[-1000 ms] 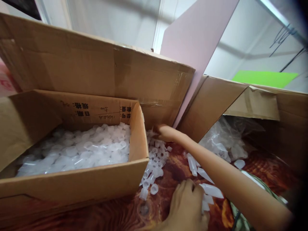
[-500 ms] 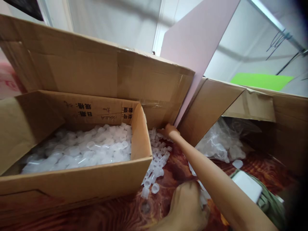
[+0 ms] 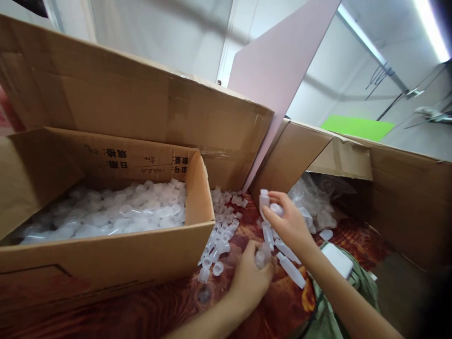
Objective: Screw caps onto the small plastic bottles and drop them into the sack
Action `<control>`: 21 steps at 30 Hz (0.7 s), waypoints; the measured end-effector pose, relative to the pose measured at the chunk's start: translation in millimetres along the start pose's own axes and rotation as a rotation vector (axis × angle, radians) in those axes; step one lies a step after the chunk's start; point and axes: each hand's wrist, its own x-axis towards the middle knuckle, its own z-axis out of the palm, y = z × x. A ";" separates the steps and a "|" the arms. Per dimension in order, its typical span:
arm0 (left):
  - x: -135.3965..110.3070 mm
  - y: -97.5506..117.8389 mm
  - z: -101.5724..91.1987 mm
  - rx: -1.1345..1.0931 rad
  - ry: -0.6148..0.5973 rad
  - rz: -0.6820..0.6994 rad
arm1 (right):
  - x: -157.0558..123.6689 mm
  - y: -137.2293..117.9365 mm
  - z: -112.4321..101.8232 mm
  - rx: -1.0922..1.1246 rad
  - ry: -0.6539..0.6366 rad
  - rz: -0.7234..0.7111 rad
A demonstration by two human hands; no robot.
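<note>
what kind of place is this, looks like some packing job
Probably a small packing or assembly workbench. An open cardboard box is filled with clear plastic caps, more caps lie loose on the table, and the right hand holds a small plastic bottle.

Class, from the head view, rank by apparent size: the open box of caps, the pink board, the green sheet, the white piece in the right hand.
1. open box of caps (nearest, so flattered)
2. pink board
3. green sheet
4. white piece in the right hand
</note>
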 end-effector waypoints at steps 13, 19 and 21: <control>-6.0 2.4 0.9 -0.430 -0.142 -0.129 | -122.2 26.8 19.1 0.421 0.052 0.179; -7.7 3.0 0.6 -0.454 -0.136 -0.167 | -123.7 34.0 16.5 0.413 0.055 0.199; -7.8 2.9 0.9 -0.439 -0.127 -0.159 | -126.7 37.1 13.7 0.416 0.025 0.219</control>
